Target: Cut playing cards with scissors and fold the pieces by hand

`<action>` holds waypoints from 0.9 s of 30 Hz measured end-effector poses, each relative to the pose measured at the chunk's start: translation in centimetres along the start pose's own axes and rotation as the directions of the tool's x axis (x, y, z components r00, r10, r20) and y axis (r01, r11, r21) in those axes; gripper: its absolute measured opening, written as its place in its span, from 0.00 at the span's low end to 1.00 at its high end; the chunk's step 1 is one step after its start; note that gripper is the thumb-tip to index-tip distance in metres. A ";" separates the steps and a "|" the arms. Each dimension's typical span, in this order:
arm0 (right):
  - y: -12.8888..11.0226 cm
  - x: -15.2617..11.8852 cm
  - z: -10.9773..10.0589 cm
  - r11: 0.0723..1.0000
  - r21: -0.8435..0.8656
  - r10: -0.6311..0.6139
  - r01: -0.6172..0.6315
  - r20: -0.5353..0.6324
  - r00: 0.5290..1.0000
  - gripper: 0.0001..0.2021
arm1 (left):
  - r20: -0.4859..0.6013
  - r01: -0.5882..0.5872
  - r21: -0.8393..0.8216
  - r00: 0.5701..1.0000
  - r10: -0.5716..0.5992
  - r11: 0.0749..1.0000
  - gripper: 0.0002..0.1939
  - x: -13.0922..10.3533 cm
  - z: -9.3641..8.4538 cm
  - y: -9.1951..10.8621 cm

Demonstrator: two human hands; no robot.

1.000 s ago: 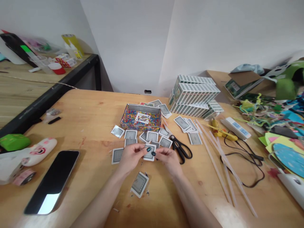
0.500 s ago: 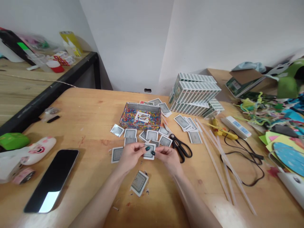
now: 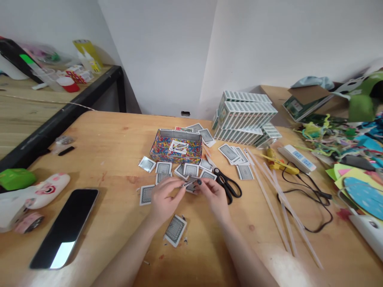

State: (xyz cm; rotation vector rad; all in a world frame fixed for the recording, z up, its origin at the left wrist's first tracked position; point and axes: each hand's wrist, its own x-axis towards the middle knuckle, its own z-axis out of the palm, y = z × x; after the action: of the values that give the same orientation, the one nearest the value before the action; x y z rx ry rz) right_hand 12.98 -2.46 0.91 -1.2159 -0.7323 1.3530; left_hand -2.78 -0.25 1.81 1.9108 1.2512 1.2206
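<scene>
Between my two hands a small playing card [image 3: 189,183] is held, tilted so that it shows nearly edge-on. My left hand [image 3: 167,197] pinches its left side, and my right hand [image 3: 213,195] has thumb and fingers on its right side. Several grey-backed cards [image 3: 163,168] lie just beyond, in front of a box [image 3: 176,156] with a colourful speckled pattern. A face card [image 3: 178,147] rests in that box. Nearer me, between my forearms, lies another grey-backed card [image 3: 175,230]. Black-handled scissors [image 3: 228,185] are right of my right hand.
Striped green-and-white boxes [image 3: 248,115] are stacked at the back. To the right lie clear glue sticks [image 3: 277,207], a yellow glue gun [image 3: 281,163] and a power strip [image 3: 297,158] with a black cable. At left is a phone [image 3: 66,227] beside a white toy [image 3: 50,189].
The card in my hands has turned from showing its patterned back to nearly edge-on. Both hands have shifted slightly and still hold it.
</scene>
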 end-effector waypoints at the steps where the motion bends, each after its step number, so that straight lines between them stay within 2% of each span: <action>1: 0.0 0.0 0.0 0.998 0.040 0.046 -0.047 0.022 0.999 0.14 | -0.003 -0.080 0.038 0.997 0.080 0.996 0.05 0.0 0.0 0.1; 4: 0.1 -0.1 0.1 0.981 0.120 0.137 -0.154 0.136 0.981 0.17 | 0.019 -0.242 0.088 0.970 0.242 0.966 0.10 0.0 0.0 0.2; 7: 0.0 -0.3 0.1 0.987 0.095 0.116 -0.131 0.153 0.981 0.13 | 0.009 -0.266 0.095 0.964 0.266 0.959 0.13 0.1 0.3 0.0; 10: -0.3 -0.3 0.1 0.997 0.040 0.065 -0.069 0.080 0.995 0.11 | -0.002 -0.137 -0.008 0.991 0.137 0.991 0.13 0.1 0.4 -0.2; 12: -0.4 -0.3 0.1 0.999 -0.028 0.017 -0.016 0.036 0.999 0.11 | 0.048 0.046 -0.178 0.998 -0.038 0.983 0.14 0.2 0.4 -0.2; 13: -0.5 -0.4 0.1 0.997 -0.072 -0.011 0.013 0.025 1.000 0.11 | 0.090 0.153 -0.272 0.987 -0.133 0.950 0.14 0.2 0.4 -0.2; 15: -0.4 -0.5 0.1 0.986 -0.153 -0.059 0.063 0.029 0.998 0.10 | 0.182 0.350 -0.414 0.936 -0.300 0.840 0.16 0.4 0.4 -0.1; 17: -0.3 -0.6 0.1 0.969 -0.225 -0.097 0.106 0.053 0.994 0.09 | 0.226 0.479 -0.462 0.877 -0.424 0.746 0.15 0.5 0.5 0.0; 19: -0.1 -0.8 0.1 0.941 -0.300 -0.142 0.159 0.079 0.987 0.09 | 0.237 0.551 -0.447 0.832 -0.501 0.705 0.14 0.6 0.6 0.0; 21: -0.1 -0.9 0.1 0.904 -0.367 -0.193 0.219 0.105 0.976 0.09 | 0.240 0.580 -0.431 0.812 -0.532 0.691 0.12 0.5 0.7 -0.1; 24: -0.3 -1.0 0.1 0.879 -0.395 -0.226 0.266 0.146 0.963 0.08 | 0.224 0.570 -0.451 0.817 -0.531 0.687 0.10 0.5 0.7 -0.2; 27: -0.4 -1.0 0.2 0.898 -0.364 -0.202 0.247 0.156 0.967 0.08 | 0.208 0.565 -0.472 0.817 -0.538 0.676 0.09 0.4 0.6 -0.3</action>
State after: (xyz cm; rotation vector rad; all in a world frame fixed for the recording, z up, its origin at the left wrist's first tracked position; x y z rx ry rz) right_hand 12.78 -3.29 1.57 -1.3121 -1.2248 1.1241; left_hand -2.28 0.23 1.44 1.0457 1.1918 1.0223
